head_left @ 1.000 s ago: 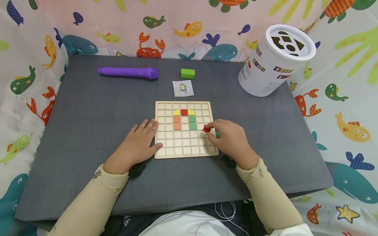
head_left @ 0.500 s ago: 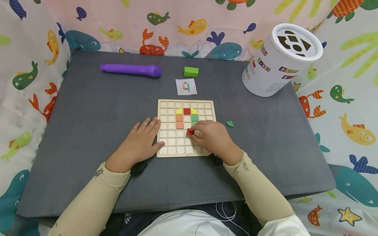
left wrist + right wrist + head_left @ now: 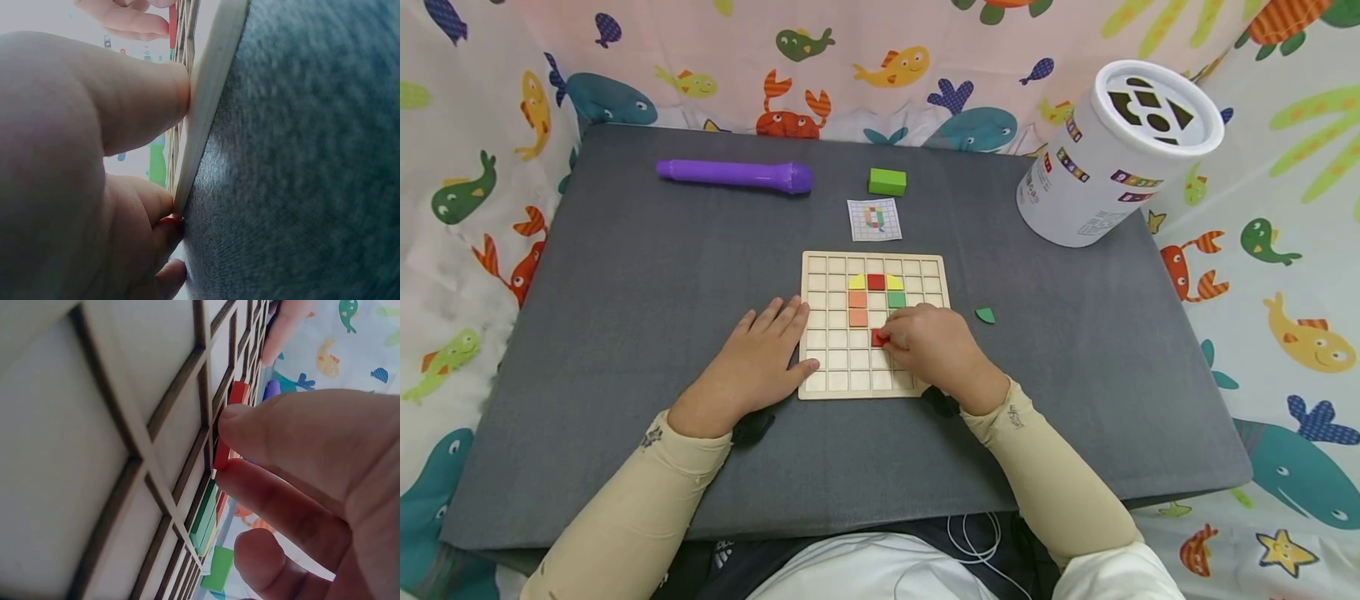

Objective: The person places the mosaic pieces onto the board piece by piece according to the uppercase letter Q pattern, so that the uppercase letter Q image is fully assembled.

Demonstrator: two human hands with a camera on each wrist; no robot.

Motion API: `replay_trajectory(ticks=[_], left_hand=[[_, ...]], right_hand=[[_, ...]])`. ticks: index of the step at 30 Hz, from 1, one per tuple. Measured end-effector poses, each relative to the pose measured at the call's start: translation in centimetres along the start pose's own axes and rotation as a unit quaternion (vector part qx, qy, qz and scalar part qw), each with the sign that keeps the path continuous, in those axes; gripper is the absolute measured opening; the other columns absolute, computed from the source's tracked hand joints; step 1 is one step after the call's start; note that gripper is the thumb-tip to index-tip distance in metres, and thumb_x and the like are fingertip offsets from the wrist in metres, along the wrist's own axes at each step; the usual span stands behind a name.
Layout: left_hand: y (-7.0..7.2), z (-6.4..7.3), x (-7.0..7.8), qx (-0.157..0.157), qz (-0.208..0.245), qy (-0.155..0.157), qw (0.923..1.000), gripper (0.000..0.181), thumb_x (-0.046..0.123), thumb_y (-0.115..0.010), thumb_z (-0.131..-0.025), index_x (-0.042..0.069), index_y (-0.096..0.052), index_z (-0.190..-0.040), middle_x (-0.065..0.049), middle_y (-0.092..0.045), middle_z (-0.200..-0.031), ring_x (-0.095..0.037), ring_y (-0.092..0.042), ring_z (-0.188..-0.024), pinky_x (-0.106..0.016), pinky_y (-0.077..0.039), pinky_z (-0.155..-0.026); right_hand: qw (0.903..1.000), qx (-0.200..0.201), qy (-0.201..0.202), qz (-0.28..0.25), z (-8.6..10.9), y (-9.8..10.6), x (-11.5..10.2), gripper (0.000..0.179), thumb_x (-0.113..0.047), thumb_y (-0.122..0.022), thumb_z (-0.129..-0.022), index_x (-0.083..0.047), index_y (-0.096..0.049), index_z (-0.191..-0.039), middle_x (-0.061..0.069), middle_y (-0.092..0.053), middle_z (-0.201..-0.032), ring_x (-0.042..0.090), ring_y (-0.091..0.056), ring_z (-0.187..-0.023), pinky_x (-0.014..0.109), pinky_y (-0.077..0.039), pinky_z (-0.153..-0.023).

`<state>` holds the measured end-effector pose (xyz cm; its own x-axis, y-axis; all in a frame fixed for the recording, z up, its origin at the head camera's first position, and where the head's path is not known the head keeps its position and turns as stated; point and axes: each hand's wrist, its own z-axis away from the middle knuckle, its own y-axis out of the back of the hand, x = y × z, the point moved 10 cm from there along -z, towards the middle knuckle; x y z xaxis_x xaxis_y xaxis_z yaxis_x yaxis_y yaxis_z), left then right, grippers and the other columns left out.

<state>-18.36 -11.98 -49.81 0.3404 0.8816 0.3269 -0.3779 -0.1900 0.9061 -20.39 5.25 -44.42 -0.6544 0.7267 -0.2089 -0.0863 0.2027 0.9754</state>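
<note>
A wooden grid board [image 3: 838,382] lies on the table, with yellow, red, orange and green tiles set in its squares. My right hand [image 3: 938,343] pinches a red square tile [image 3: 877,337] between thumb and finger, over a square below the orange and green columns. In the right wrist view that red tile [image 3: 222,452] stands tilted against the grid slats. My left hand [image 3: 747,367] rests at the board's left edge, fingers straight, thumb on the rim. The lower green tile is hidden by my right hand in the head view.
A green quarter-round tile [image 3: 985,316] lies right of the board. Behind the board are a small pattern card [image 3: 874,220], a green block [image 3: 887,182] and a purple microphone-shaped stick [image 3: 734,175]. A white tub [image 3: 1078,187] with a cut-out lid stands at the back right.
My right hand has carried the red tile leftward from the board's right edge to a middle square, uncovering the green quarter-round tile. My left hand stays at the board's edge.
</note>
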Motion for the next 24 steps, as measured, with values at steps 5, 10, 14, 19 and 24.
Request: replay_trajectory(ticks=[5,10,14,19,24], left_hand=[[0.1,0.0,-0.1,0.001,-0.001,0.004,1.0,0.089,0.049,-0.056,-0.109,0.002,-0.012,-0.171,-0.015,-0.011,-0.177,-0.038,-0.008,-0.163,-0.061,-0.008,-0.128],[0.3,0.1,-0.1,0.001,-0.001,0.007,1.0,0.089,0.049,-0.056,-0.109,0.002,-0.013,-0.171,-0.015,-0.01,-0.177,-0.038,-0.007,-0.163,-0.061,-0.008,-0.128],[0.5,0.1,-0.1,0.001,0.001,0.007,1.0,0.089,0.049,-0.057,-0.109,0.002,-0.013,-0.171,-0.015,-0.011,-0.177,-0.038,-0.008,-0.163,-0.062,-0.009,-0.127],[0.5,0.1,-0.1,-0.001,-0.002,0.009,1.0,0.089,0.049,-0.057,-0.109,0.002,-0.014,-0.171,-0.015,-0.011,-0.177,-0.039,-0.009,-0.163,-0.062,-0.01,-0.127],[0.2,0.1,0.1,-0.004,-0.006,0.007,1.0,0.089,0.05,-0.056,-0.109,0.002,-0.014,-0.17,-0.015,-0.011,-0.177,-0.038,-0.009,-0.163,-0.062,-0.01,-0.127]], right_hand=[[1.0,0.002,0.003,0.004,-0.2,0.0,-0.1,0.015,-0.012,-0.084,-0.092,-0.017,-0.087,-0.105,-0.004,-0.078,-0.105,0.02,-0.073,-0.093,0.038,-0.06,-0.073],[1.0,0.004,0.005,0.003,-0.3,0.0,-0.1,0.015,-0.012,-0.085,-0.092,-0.017,-0.087,-0.106,-0.003,-0.078,-0.106,0.022,-0.072,-0.093,0.039,-0.06,-0.074],[0.9999,0.007,0.008,-0.006,-0.4,0.0,-0.2,0.014,-0.011,-0.086,-0.092,-0.016,-0.088,-0.105,-0.003,-0.078,-0.107,0.023,-0.072,-0.095,0.039,-0.06,-0.076],[0.9996,-0.002,0.018,-0.023,-0.3,0.0,-0.1,0.013,-0.011,-0.086,-0.093,-0.014,-0.088,-0.105,0.001,-0.077,-0.107,0.023,-0.071,-0.095,0.038,-0.061,-0.08],[0.9991,-0.002,-0.024,-0.034,0.8,1.5,2.0,0.016,-0.016,-0.083,-0.096,-0.013,-0.086,-0.11,0.004,-0.076,-0.113,0.023,-0.072,-0.103,0.041,-0.061,-0.083]])
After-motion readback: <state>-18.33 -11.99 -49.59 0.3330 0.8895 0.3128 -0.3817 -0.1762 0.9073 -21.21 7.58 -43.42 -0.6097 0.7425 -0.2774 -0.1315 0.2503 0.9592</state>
